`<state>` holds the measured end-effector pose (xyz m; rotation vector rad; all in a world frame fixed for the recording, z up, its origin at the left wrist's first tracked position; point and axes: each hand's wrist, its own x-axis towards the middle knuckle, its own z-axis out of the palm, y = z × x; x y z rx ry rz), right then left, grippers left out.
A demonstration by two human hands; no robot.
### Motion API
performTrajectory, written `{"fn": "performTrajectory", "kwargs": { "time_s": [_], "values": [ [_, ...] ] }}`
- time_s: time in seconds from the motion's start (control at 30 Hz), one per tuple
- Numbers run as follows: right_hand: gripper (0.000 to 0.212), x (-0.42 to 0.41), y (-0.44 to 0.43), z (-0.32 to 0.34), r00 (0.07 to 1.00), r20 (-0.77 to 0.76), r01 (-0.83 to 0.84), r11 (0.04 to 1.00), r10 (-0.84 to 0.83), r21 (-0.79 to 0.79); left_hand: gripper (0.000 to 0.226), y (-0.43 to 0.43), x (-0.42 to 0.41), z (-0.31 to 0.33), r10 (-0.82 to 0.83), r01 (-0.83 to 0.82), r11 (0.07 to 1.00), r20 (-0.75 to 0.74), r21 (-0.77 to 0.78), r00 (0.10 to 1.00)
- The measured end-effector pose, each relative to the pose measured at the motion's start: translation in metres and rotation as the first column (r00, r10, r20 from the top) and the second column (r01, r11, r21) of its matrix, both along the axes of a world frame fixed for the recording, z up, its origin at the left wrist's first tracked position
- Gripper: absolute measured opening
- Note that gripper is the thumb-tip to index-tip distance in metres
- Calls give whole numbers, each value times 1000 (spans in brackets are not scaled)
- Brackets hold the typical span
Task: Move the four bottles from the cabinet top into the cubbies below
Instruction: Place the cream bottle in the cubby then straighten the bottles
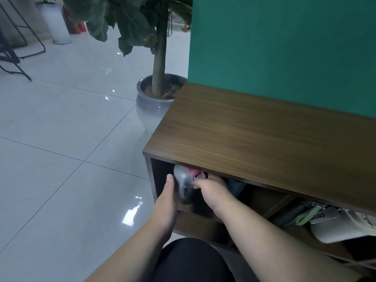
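Wide grey tiled floor [61, 139] on the left, green wall [284, 47] behind, and the wooden cabinet [254, 135] with its top bare in view. A potted plant [156, 92] stands just beside the cabinet's far corner. In the right-hand cubby, a white bag [335, 224] with other items. Now the action: both hands are at the leftmost cubby [162, 180]. The left hand [166, 202] has its fingers wrapped around a grey bottle [184, 186], upright at the cubby's mouth. The right hand [213, 192] closes its fingers on the bottle's other side. Something pink [193, 171] shows just behind, too hidden to identify.
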<state>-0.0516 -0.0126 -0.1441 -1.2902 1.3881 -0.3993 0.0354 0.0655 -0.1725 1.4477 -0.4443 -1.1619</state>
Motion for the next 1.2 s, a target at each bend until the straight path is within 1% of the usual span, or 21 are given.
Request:
{"fn": "performTrajectory", "kwargs": {
  "time_s": [0.1, 0.23, 0.3, 0.33, 0.4, 0.43, 0.47, 0.5, 0.53, 0.57, 0.63, 0.73, 0.83, 0.93, 1.03, 1.13, 1.2],
  "values": [
    [10, 1, -2, 2, 999, 26, 25, 999, -26, 30, 41, -6, 8, -15, 2, -2, 1000, -17, -6, 1000],
    [26, 1, -4, -1, 999, 35, 19, 999, -20, 27, 38, -11, 12, -24, -26, 26, 1000, -28, -1, 999],
    [13, 2, -3, -1, 1000, 28, -1, 1000, 2, -3, 37, -13, 14, -28, -34, 34, 999, -51, -8, 998],
    [15, 3, -1, -2, 999, 25, -24, 1000, 25, -18, 36, -13, 14, -30, -28, 27, 1000, -50, -12, 998],
    [40, 2, 1, -7, 997, 43, -67, 997, 69, -48, 34, -13, 13, -29, -15, 14, 1000, -54, -11, 998],
    [49, 1, 1, -10, 996, 48, -74, 995, 77, -65, 34, -13, 14, -29, -21, 20, 1000, -47, -12, 999],
    [49, 0, 2, -12, 995, 56, -82, 993, 87, -81, 34, -15, 15, -31, -39, 39, 999, -34, -18, 999],
    [43, -1, 3, -13, 994, 60, -85, 992, 91, -92, 34, -15, 17, -31, -54, 53, 998, -34, -27, 998],
    [36, -2, 4, -13, 993, 75, -82, 992, 89, -92, 37, -17, 20, -33, -69, 67, 997, -39, -34, 997],
    [35, -3, 5, -14, 992, 95, -76, 993, 85, -94, 44, -19, 23, -34, -88, 86, 995, -43, -44, 995],
    [47, -4, 7, -18, 988, 123, -78, 992, 90, -98, 58, -21, 26, -32, -114, 111, 992, -44, -64, 993],
    [62, -5, 11, -23, 986, 128, -94, 988, 110, -124, 60, -24, 28, -25, -121, 116, 989, -46, -95, 992],
    [68, -6, 16, -26, 982, 131, -118, 981, 138, -153, 59, -25, 29, -19, -103, 100, 988, -27, -118, 994],
    [74, -6, 20, -29, 981, 140, -114, 983, 135, -144, 58, -28, 30, -17, -104, 98, 987, -39, -130, 994],
    [71, -6, 21, -26, 977, 178, -96, 990, 114, -107, 55, -30, 29, -15, -138, 130, 980, -46, -152, 989],
    [55, -7, 25, -18, 974, 208, -83, 995, 95, -63, 51, -34, 31, -16, -122, 120, 982, -2, -145, 993],
    [51, -7, 27, -14, 974, 210, -80, 995, 89, -51, 48, -37, 33, -16, -115, 113, 983, 0, -144, 993]
  ]
}}
